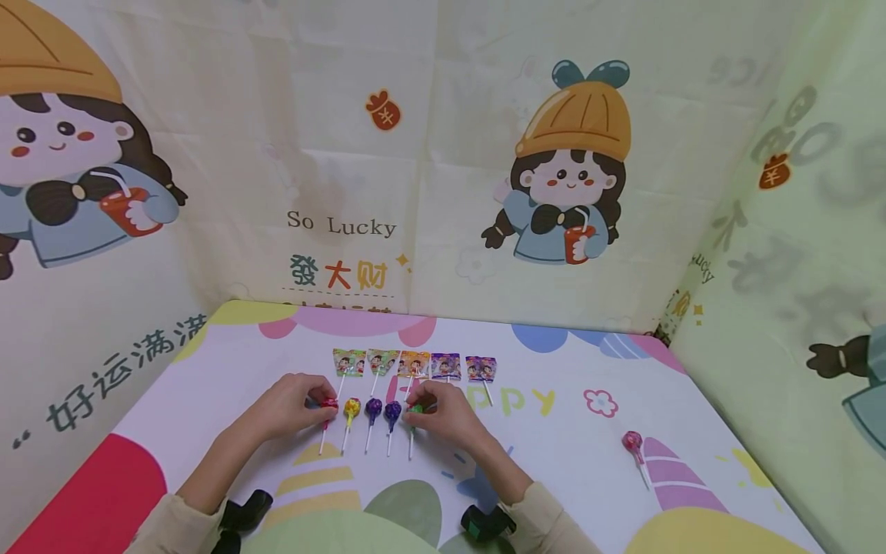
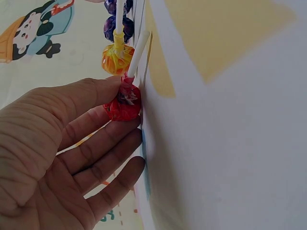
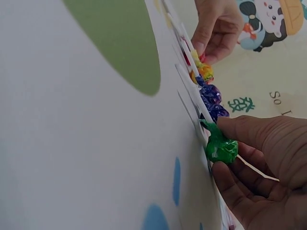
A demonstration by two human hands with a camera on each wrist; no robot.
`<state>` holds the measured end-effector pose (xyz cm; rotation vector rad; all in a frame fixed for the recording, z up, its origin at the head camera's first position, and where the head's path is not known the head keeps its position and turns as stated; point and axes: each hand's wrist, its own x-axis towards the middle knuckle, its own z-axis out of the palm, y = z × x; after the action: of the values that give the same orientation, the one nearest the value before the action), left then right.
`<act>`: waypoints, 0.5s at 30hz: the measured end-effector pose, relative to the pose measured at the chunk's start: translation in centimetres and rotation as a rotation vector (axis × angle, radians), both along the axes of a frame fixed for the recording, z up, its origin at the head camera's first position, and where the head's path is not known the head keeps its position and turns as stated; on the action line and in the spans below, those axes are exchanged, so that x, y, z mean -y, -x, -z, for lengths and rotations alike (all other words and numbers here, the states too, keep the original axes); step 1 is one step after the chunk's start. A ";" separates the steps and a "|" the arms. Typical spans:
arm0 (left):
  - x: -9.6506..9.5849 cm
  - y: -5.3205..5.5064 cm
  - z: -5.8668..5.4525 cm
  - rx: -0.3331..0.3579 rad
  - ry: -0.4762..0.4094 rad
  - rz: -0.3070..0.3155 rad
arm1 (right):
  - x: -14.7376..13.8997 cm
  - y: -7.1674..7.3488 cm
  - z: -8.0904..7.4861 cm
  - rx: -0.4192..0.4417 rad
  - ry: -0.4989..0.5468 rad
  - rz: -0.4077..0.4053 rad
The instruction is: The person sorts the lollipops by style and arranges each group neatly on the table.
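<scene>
Five-across would be a row of lollipops on the table, lying with sticks toward me. At its left end my left hand [image 1: 294,404] pinches a red lollipop [image 2: 123,109] by thumb and fingers at its wrapped head. My right hand [image 1: 446,415] holds the green lollipop [image 3: 222,149] at the right end, thumb on one side and fingertips on the other. Between the hands lie a yellow lollipop [image 1: 352,408] and two purple lollipops, one left [image 1: 374,408] and one right [image 1: 393,413], untouched.
Behind the row, several flat-wrapped lollipops [image 1: 414,363] lie side by side on the patterned table [image 1: 554,477]. A single pinkish-red lollipop [image 1: 633,442] lies apart at the right. Printed cloth [image 1: 443,192] hangs along the table's back and sides.
</scene>
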<state>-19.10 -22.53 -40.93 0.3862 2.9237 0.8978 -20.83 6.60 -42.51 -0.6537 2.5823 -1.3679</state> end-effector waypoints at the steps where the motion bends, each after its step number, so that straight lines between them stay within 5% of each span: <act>1: 0.0 0.0 0.0 0.000 0.001 0.001 | 0.0 0.0 0.0 0.000 0.002 0.001; 15: 0.1 0.0 0.1 0.006 0.005 0.004 | -0.3 -0.1 -0.2 -0.021 0.003 0.028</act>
<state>-19.12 -22.63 -41.02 0.3892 2.9182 0.8900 -20.78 6.89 -42.27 -0.6384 2.6160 -1.3808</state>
